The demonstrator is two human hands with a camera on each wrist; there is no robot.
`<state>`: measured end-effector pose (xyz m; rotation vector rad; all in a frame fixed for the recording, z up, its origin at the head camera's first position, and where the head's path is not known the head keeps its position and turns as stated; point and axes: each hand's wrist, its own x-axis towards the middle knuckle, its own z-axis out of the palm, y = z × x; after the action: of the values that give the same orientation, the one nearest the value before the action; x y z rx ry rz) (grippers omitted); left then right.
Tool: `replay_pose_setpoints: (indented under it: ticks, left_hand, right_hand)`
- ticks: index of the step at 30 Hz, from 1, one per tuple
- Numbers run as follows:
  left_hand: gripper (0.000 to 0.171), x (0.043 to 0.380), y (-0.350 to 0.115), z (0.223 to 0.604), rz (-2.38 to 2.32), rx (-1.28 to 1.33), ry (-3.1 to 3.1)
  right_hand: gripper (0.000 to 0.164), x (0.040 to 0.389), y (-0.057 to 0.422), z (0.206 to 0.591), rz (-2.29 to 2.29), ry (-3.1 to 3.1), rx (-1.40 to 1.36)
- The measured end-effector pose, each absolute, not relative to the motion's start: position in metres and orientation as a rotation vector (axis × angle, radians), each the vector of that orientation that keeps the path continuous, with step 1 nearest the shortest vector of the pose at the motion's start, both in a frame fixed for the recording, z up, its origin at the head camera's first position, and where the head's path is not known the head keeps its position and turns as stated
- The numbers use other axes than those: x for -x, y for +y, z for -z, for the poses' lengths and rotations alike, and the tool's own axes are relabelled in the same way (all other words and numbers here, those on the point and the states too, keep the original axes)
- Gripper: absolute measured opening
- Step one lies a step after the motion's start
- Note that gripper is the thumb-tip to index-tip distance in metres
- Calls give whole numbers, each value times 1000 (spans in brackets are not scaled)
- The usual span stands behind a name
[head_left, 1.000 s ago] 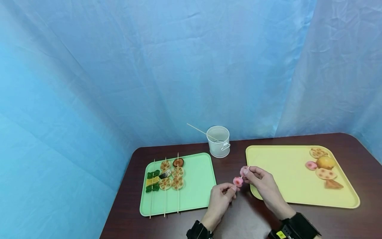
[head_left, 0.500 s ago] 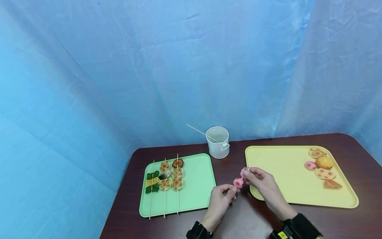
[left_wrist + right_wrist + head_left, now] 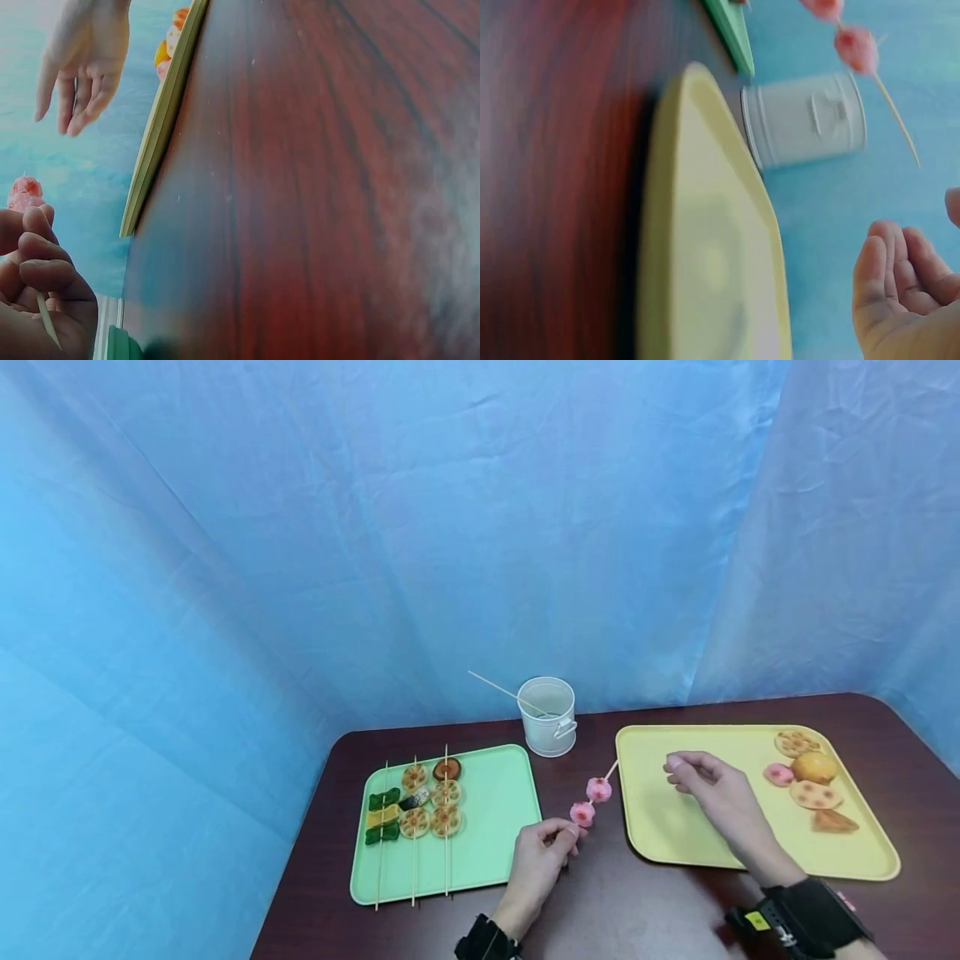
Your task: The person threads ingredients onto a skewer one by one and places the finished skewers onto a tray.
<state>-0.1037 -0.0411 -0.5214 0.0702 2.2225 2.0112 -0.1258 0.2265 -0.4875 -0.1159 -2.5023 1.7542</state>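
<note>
Backdrop: blue cloth (image 3: 480,527) hung behind the far edge of the bench (image 3: 637,918), a dark brown wood-grain top. Yellow tray (image 3: 750,743) lay toward the bench's right edge; green tray (image 3: 495,835) lay toward its left edge.

Right hand (image 3: 720,797): above the left part of the yellow tray, fingers loosely bent, thumb apart from them in the right wrist view. Left hand (image 3: 540,864): just beyond the green tray's right edge, fingers pinching the held skewer (image 3: 612,770) below its food. Each wrist wore a black band.

White bucket (image 3: 551,735) stood upright at the bench's far edge, between the trays, a thin stick (image 3: 495,683) leaning out to the left.

Three loaded skewers (image 3: 447,877) lay side by side on the left half of the green tray, bare ends toward the bench's near side.

Held skewer: raised above the bench between the trays, tilted, bare tip toward the far right corner. It bore two pink pieces (image 3: 582,813), the lower just above the left fingers.

Yellow tray, right end: lotus-like slice (image 3: 797,743), yellow lump (image 3: 813,767), spotted slice (image 3: 816,794), brown triangle (image 3: 835,822), loose pink piece (image 3: 779,774).
</note>
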Motion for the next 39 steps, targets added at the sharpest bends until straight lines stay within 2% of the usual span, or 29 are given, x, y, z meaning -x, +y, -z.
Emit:
replay_pose_setpoints:
  ticks: [16,20,27,34,39]
  left_hand:
    - [16,109,-51,521,-1999,-42,2215]
    - [16,109,-52,522,-1991,-41,2228]
    - [17,108,-54,520,-1997,-18,2230]
    - [19,109,-55,522,-1995,-34,2238]
    - [19,109,-56,523,-1975,-43,2237]
  right_hand:
    - [50,138,302,487,-1006,-2829,9]
    - [43,143,317,488,-849,-2870,-50]
    - [31,147,332,490,-579,-2866,-169]
    - [34,143,340,496,-507,-2883,-138]
    - [18,144,344,501,-440,-2861,-199]
